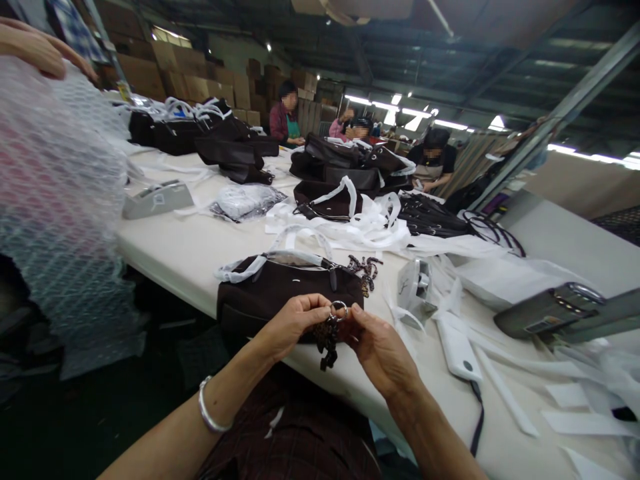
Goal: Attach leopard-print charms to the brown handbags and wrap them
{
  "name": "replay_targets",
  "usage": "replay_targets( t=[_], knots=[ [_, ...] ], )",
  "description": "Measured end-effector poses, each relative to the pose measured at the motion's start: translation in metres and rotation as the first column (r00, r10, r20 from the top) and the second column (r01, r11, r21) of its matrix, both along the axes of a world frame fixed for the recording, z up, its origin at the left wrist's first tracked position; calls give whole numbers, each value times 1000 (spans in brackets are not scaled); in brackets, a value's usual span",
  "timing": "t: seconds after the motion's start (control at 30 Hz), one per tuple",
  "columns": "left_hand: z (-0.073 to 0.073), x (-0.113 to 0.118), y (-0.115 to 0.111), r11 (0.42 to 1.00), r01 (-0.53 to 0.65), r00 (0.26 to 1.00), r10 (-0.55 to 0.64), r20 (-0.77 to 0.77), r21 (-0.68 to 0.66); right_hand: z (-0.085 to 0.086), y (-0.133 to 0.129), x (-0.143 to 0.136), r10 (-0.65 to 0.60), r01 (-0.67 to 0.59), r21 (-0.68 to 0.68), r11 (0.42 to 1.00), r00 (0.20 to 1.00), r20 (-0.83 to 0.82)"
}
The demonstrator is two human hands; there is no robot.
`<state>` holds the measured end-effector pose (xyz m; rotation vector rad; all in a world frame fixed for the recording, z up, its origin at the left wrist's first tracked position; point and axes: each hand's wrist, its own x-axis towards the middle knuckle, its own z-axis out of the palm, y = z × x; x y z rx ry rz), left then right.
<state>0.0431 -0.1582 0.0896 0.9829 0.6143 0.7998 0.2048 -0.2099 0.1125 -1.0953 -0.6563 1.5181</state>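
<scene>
Between my two hands is a round metal ring with a dark, patterned charm dangling from it. The fingertips of my left hand pinch the ring's left side. My right hand has its thumb and fingers closed at the ring's right side. Just behind them a dark brown handbag lies at the table edge, its handles wrapped in white material. A similar brown patterned charm rests beside the bag's right end.
Other dark bags are piled farther back on the white table. Tape dispensers, a white power bank and a dark bottle lie around. At left a person's hand holds bubble wrap. Several people work behind.
</scene>
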Motion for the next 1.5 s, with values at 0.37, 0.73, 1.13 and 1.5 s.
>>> replay_targets(
  t=[0.37, 0.73, 1.13, 1.5],
  knots=[
    [-4, 1, -3, 997, -69, 996, 70, 48, -27, -6, -4, -4, -5, -7, 78, 997, 987, 158],
    [7, -12, 2, 877, -6, 923, 190, -335, 480, -4, 1, 8, 25, -65, 114, 991, 944, 329],
    [49, -17, 16, 746, 148, 876, 207, -437, 650, -9, 3, 3, 122, -154, 106, 982, 959, 257],
    [55, -14, 21, 673, 267, 876, 129, -465, 690, -5, 5, 2, 130, -160, 86, 983, 951, 279]
  ],
)
